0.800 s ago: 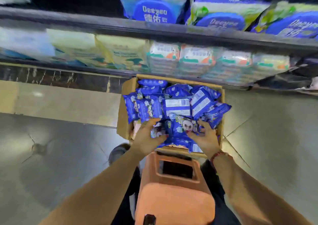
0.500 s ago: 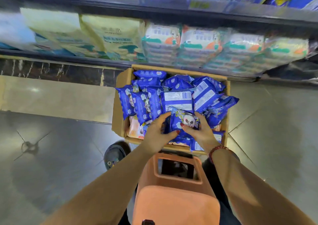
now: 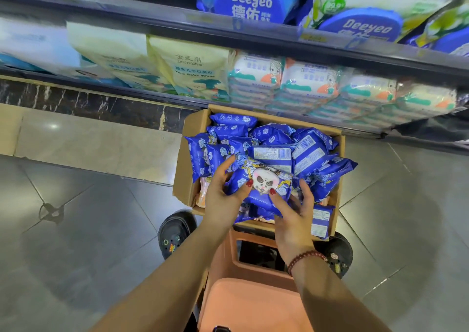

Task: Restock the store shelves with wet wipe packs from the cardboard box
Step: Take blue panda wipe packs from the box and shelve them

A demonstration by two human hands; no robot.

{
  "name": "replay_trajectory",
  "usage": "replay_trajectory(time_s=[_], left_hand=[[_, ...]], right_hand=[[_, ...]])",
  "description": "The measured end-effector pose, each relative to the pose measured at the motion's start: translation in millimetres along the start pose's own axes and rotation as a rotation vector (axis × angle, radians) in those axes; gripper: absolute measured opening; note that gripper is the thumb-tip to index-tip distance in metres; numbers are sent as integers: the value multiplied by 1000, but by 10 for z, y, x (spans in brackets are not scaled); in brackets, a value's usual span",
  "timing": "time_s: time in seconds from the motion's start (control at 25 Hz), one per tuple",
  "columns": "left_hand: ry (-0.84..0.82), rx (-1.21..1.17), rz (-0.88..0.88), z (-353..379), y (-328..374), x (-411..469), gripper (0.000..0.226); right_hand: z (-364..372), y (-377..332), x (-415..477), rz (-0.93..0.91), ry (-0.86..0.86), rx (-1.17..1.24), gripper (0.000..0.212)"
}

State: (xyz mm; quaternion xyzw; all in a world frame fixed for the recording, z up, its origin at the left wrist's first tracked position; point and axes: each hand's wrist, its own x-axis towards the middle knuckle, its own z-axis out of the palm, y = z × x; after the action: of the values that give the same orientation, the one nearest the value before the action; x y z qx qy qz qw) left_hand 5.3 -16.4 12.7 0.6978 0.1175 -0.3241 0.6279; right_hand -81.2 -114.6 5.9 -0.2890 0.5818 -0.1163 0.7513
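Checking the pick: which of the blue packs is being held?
The panda-face pack, front side up, near the cardboard box's front edge, gripped by left hand and right hand.

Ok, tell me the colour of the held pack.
The pack is blue with a white cartoon face, clearest in the head view.

Bare floor [image 3: 88, 217] left of the cardboard box [image 3: 186, 179] gives passage; stacked shelf packs [image 3: 256, 78] crowd behind, stool [image 3: 253, 301] in front.
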Motion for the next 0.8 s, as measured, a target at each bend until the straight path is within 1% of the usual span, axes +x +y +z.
replay_trajectory(time_s=[0.04,0.08,0.16,0.24,0.36,0.4,0.52,0.56,0.6,0.68,0.72,0.8], left_hand=[[19,-42,-2,-44,54,-52,63],[31,-72,-14,-97,81,-106,67],[32,-119,-39,-223,129,-198,74],[21,-115,-61,-397,213,-210,77],[-23,-89,-116,-737,312,-42,78],[-66,-84,-157,-857,326,37,78],[-272,-48,-281,-1121,341,198,77],[-311,-61,-298,-1185,325,234,74],[-315,-95,-307,-1247,315,259,71],[-229,-197,-323,-1372,274,306,65],[-159,-250,-335,-1460,233,337,61],[-24,-358,-374,-1641,126,388,60]], right_hand=[[104,-19,-41,61,14,92,57],[205,-36,-80,102,11,126,48],[363,-102,-141,118,-52,88,36],[483,-224,-130,113,-118,17,34],[642,-410,-30,134,-283,-194,37],[721,-416,9,147,-343,-301,37],[1021,-252,96,176,-473,-576,32],[1121,-171,110,185,-502,-631,31],[1209,-88,137,201,-528,-663,31],[1347,18,232,218,-564,-680,32],[1431,62,297,182,-564,-690,33],[1597,137,496,3,-517,-798,34]])
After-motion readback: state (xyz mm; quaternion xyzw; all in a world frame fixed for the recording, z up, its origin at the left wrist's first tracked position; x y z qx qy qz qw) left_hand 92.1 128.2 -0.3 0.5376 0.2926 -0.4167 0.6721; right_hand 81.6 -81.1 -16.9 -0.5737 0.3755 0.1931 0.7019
